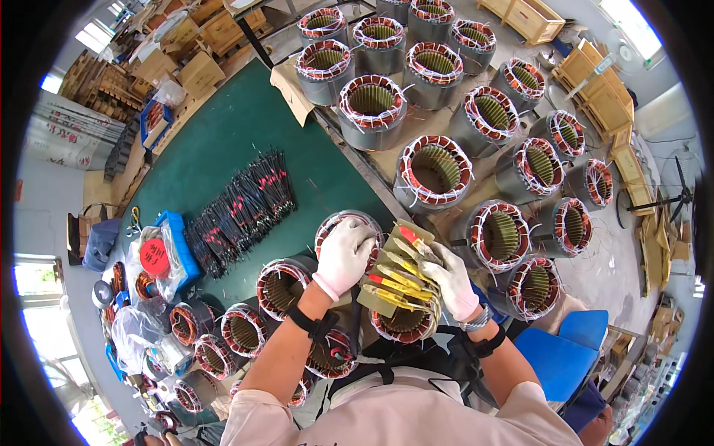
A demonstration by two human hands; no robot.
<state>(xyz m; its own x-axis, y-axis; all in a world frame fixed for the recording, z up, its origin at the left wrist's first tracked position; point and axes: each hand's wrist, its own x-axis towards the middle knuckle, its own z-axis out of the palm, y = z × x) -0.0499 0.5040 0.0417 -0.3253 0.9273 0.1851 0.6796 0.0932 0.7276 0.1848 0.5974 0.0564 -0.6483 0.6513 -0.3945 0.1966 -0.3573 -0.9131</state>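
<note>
"Sleeved wires (405, 279), yellow and red: where are they, and how would they handle?"

"Across a brown card (378, 303), over a motor ring (398, 335) just in front of the person (401, 412). I'd judge them light and bendy, the sleeves smooth and perhaps slippery; the card looks fairly stiff."

"Where would you take hold?"

"By the sleeved ends, gently, since a tug could strain the ring's coils. The ring itself is probably heavy; I'd lift it by its grey metal side."

"And the gloved hands?"

"The right hand (448, 276) has its fingers bent over the wires near the card's right edge; I can't tell whether they pinch. The left hand (346, 254) curls over another motor ring (322, 240), any grip hidden."

"Any writing?"

"Dark characters on a red disc (155, 258), red marks on a pale sheet (71, 132) beyond. No brand I can read on the wires."
</note>
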